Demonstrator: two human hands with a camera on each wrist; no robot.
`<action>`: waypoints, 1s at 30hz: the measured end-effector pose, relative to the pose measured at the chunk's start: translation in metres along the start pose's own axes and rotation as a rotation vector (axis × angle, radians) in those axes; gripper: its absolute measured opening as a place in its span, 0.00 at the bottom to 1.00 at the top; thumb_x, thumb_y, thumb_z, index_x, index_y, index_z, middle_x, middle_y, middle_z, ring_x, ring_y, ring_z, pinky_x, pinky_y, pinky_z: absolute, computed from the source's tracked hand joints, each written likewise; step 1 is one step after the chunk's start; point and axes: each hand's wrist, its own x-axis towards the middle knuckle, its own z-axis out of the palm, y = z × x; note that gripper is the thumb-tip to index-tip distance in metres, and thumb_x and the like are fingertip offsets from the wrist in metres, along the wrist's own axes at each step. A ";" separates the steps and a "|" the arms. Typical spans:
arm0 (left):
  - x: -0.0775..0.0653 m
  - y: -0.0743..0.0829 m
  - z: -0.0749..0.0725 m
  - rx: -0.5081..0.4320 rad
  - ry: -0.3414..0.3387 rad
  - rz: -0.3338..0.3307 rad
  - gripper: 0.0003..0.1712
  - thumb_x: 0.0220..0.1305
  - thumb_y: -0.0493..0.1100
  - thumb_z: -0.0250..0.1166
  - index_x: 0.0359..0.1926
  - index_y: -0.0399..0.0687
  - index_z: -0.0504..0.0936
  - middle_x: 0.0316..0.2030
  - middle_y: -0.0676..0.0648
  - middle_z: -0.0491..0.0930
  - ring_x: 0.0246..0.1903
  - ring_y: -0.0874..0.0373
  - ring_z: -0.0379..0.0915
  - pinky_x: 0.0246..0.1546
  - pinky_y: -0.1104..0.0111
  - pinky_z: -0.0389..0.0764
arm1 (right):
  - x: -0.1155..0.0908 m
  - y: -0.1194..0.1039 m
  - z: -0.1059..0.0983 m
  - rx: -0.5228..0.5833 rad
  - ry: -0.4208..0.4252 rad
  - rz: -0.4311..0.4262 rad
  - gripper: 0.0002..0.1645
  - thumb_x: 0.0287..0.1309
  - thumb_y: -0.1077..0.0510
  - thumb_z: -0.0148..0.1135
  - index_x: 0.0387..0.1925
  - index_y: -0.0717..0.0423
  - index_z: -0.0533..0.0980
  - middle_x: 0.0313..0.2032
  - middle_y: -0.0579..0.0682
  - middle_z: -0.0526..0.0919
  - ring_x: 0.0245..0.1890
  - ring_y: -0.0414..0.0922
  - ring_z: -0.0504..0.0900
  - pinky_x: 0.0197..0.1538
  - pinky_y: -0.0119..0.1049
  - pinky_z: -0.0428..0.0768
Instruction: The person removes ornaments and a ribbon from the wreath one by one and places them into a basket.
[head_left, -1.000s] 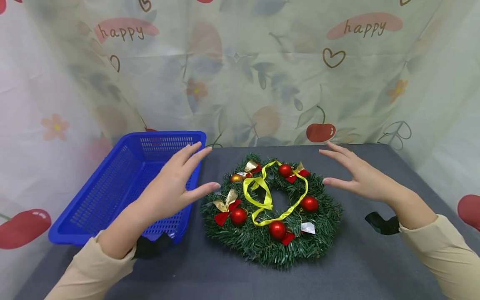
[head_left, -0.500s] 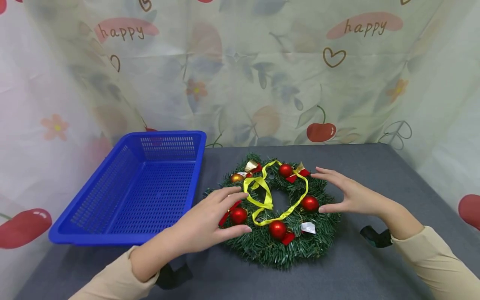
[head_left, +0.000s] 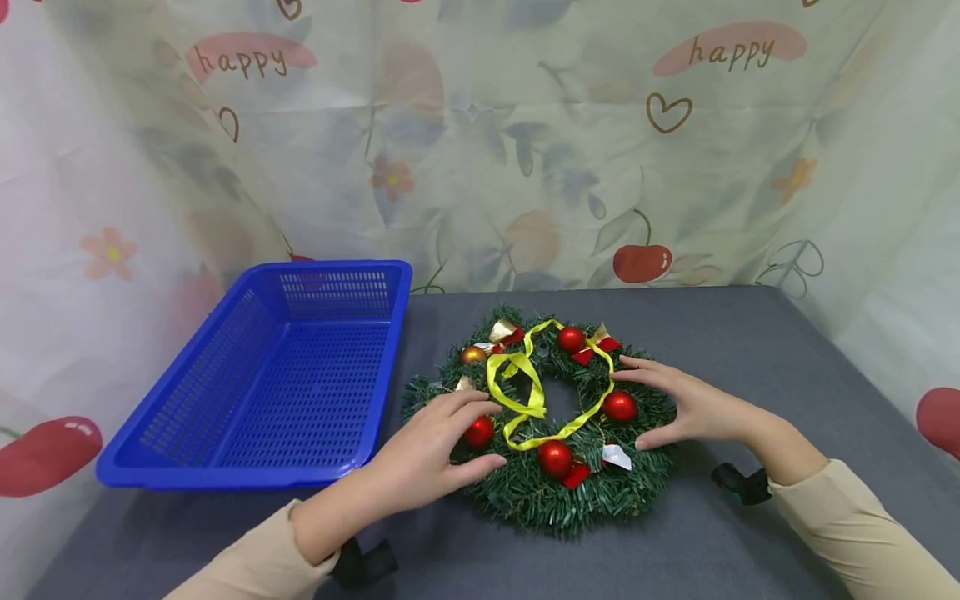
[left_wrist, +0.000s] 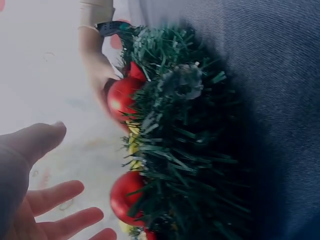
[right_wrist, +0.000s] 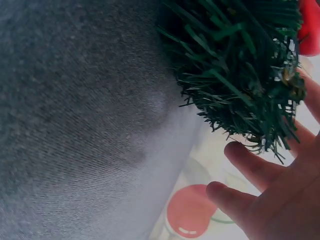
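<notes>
Green wreath (head_left: 581, 504) is lying on grey table (head_left: 720, 325), blue basket (head_left: 307, 387) standing at its nine o'clock. Left hand (head_left: 429, 454) is flanking eight o'clock, right hand (head_left: 693, 408) three, fingers standing loosely apart.

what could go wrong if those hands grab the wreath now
The yellow ribbon seems to lie loosely across the wreath, so it might slip off if tilted. The right hand looks close to that ribbon and could snag it. The left hand is beside a red ball and might knock it loose.
</notes>
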 end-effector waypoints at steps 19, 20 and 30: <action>0.007 -0.014 0.017 0.049 0.087 0.031 0.22 0.58 0.47 0.66 0.53 0.50 0.77 0.52 0.48 0.77 0.55 0.50 0.72 0.53 0.56 0.75 | -0.001 0.002 0.004 0.011 -0.025 0.023 0.48 0.44 0.42 0.71 0.66 0.49 0.63 0.70 0.62 0.52 0.68 0.67 0.52 0.58 0.70 0.60; 0.007 -0.015 0.017 0.052 0.091 0.033 0.21 0.58 0.46 0.66 0.53 0.50 0.77 0.51 0.48 0.77 0.53 0.50 0.73 0.52 0.56 0.76 | -0.001 0.002 0.004 0.011 -0.024 0.022 0.48 0.44 0.42 0.71 0.66 0.49 0.63 0.70 0.62 0.52 0.68 0.67 0.52 0.58 0.70 0.60; 0.008 -0.018 0.018 0.092 0.096 0.067 0.20 0.55 0.41 0.68 0.50 0.47 0.78 0.49 0.46 0.78 0.49 0.51 0.73 0.48 0.58 0.77 | 0.000 0.004 0.005 0.007 -0.020 0.019 0.48 0.44 0.42 0.71 0.66 0.48 0.63 0.71 0.62 0.52 0.68 0.68 0.51 0.58 0.70 0.59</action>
